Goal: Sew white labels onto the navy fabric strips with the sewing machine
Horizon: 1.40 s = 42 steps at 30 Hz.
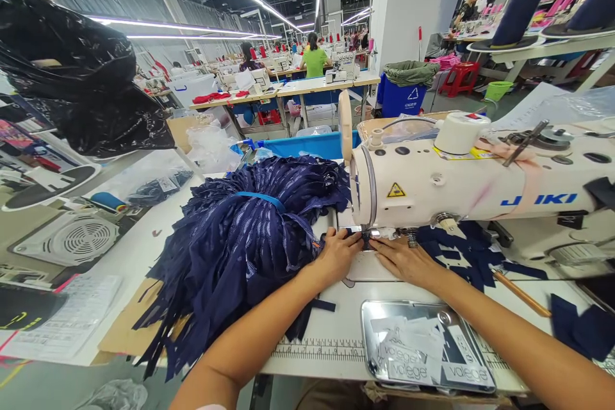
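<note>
My left hand (339, 256) is at the needle area of a white sewing machine (413, 182), its fingers bent and pressed together on a small piece of navy fabric (366, 240). From the other side, my right hand (403, 260) lies flat, fingers stretched towards the same fabric and the presser foot. Most of that piece is hidden under the fingertips and machine head. Beside my left forearm rests a large bundle of navy lace-patterned fabric strips (225, 237), tied with a blue band (262, 197).
A metal tray (368, 346) of printed labels lies at the table's front edge, by a ruler strip (317, 350). Navy scraps (461, 250) and an orange-brown stick (521, 293) lie right. A black plastic bag (72, 70) hangs left. Ahead, a person in green (314, 61) sits.
</note>
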Motion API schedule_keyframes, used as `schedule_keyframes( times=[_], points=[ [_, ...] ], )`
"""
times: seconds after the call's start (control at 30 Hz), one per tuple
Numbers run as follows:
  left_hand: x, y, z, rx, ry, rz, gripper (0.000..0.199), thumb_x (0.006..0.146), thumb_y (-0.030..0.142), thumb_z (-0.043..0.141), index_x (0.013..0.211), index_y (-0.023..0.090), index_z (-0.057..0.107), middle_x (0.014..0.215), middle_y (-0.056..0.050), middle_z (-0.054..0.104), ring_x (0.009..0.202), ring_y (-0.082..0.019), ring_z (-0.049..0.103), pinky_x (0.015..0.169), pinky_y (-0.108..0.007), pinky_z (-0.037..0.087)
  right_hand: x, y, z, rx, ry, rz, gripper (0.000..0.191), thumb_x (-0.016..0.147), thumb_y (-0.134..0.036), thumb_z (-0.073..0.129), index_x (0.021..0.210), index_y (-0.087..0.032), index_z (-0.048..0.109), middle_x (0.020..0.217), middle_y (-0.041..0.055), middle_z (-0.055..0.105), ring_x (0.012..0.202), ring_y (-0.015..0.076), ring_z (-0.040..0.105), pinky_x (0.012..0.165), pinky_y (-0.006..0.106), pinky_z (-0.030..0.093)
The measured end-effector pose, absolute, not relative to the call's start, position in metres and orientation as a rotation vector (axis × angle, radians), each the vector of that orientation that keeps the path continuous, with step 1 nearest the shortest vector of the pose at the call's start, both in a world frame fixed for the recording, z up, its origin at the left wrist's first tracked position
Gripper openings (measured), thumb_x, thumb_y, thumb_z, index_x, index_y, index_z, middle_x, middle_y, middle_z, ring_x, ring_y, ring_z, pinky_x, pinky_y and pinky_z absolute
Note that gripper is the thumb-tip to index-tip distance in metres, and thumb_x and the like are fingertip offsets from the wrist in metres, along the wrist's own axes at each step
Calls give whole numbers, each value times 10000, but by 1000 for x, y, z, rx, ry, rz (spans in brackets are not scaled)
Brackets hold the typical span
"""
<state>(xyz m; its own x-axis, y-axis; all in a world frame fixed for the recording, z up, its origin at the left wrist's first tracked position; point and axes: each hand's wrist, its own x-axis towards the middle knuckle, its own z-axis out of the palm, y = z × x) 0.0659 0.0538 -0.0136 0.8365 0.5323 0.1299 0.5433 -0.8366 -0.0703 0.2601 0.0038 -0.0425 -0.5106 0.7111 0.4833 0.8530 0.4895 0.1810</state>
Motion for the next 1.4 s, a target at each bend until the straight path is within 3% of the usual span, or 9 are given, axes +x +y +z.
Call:
schedule_keyframes(
  times=[0.17,0.6,0.83,1.1,1.3,1.4],
  points=[
    [68,60,-14,-2926,-886,-159,336,815,130,407,1119,166,547,1129,-68,587,887,-212,481,691,-357,311,262,7,-47,-1365,-2359,-581,337,870,-270,383,1074,-142,618,944,94,683,724,197,632,635,313,474],
    [70,65,-17,-2870,-962,-236,308,795,130,440,1074,164,566,1147,-79,571,937,-239,483,708,-365,315,264,8,-49,-1412,-2316,-764,334,879,-251,351,1010,-158,644,684,79,664,600,201,595,585,306,400],
    [63,73,-18,-2860,-977,-308,249,815,157,427,1018,162,570,1065,-62,610,877,-212,482,708,-369,288,270,7,-61,-1461,-2314,-768,329,881,-279,364,1060,-196,627,733,88,671,634,201,585,607,312,405],
    [62,78,-32,-2839,-940,-351,213,805,155,446,981,161,565,1079,-64,589,874,-210,471,683,-367,267,279,8,-67,-1406,-2404,-674,332,886,-277,348,1108,-214,587,770,76,681,522,160,542,448,266,330],
    [62,78,-37,-2834,-921,-367,202,830,156,412,958,149,568,1101,-83,573,861,-212,463,673,-371,261,277,8,-64,-1463,-2430,-678,361,892,-309,346,1153,-172,555,713,79,673,505,157,552,563,292,387],
    [63,77,-36,-2813,-975,-356,213,821,149,415,975,139,562,1100,-96,570,868,-221,463,673,-376,264,280,9,-65,-1430,-2466,-730,352,892,-300,346,1140,-177,563,705,75,672,484,147,540,550,284,374]
  ],
)
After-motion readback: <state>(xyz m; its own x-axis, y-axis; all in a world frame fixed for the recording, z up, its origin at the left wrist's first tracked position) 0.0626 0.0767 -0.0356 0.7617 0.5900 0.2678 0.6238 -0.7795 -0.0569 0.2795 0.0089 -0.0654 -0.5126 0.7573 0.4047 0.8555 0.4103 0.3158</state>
